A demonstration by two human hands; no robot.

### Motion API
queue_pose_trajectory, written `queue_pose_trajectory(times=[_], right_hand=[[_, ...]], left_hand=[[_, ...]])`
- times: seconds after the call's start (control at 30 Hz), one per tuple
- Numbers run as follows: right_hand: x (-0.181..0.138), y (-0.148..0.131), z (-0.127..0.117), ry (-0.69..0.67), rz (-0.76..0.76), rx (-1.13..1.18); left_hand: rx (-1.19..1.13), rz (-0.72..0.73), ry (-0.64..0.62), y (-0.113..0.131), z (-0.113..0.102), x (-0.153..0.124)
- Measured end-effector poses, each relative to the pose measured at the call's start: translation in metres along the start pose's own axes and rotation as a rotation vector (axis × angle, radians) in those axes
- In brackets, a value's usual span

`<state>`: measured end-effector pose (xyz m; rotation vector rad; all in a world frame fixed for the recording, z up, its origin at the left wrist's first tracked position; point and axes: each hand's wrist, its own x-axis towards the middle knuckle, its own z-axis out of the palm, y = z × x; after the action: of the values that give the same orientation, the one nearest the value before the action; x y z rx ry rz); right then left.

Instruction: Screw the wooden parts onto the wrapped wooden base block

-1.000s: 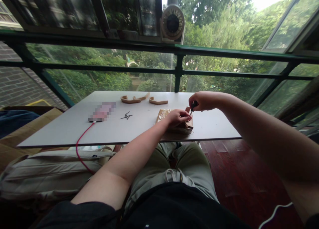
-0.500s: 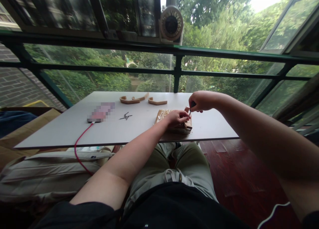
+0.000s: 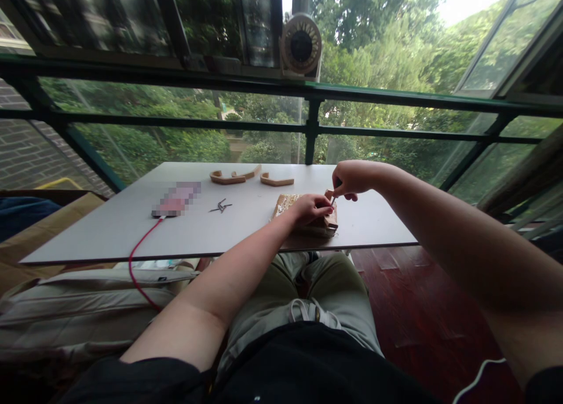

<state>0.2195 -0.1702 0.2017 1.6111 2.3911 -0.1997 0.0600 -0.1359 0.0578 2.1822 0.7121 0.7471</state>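
Observation:
A flat wooden piece (image 3: 285, 204) lies on the white table (image 3: 132, 228) near its front edge. My left hand (image 3: 311, 207) rests on top of that piece, fingers pinched at its right end. My right hand (image 3: 352, 178) is closed around a small dark-handled screwdriver (image 3: 334, 197), whose tip points down at the spot where my left fingers pinch. What the left fingers pinch is too small to make out.
Three curved wooden parts (image 3: 277, 180) lie at the table's far edge. A few dark screws (image 3: 220, 206) sit mid-table beside a blurred pink phone (image 3: 176, 199) with a red cable (image 3: 136, 257). A green window rail (image 3: 396, 96) runs behind. A beige bag (image 3: 88, 304) lies at lower left.
My right hand has dipped slightly and turned, so less of the screwdriver's dark handle shows. The left hand stays on the wooden piece.

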Motion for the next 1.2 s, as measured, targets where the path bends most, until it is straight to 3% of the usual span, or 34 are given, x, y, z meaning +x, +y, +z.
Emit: queue_pose_trajectory(times=[0.2, 0.4, 0.73, 0.9, 1.2], right_hand=[[-0.001, 0.005, 0.002, -0.005, -0.013, 0.104], [-0.003, 0.018, 0.000, 0.128, -0.099, 0.041], [-0.001, 0.007, 0.000, 0.092, -0.029, -0.001], [0.001, 0.007, 0.000, 0.151, -0.069, -0.116], [0.004, -0.002, -0.004, 0.111, -0.055, -0.184]], left_hand=[[0.003, -0.020, 0.012, -0.003, 0.000, 0.000], [0.008, -0.015, 0.012, -0.002, -0.001, 0.000], [0.007, 0.014, 0.004, -0.004, 0.001, 0.000], [-0.007, -0.006, 0.004, -0.005, 0.002, 0.001], [-0.011, 0.013, 0.045, -0.001, 0.000, 0.000]])
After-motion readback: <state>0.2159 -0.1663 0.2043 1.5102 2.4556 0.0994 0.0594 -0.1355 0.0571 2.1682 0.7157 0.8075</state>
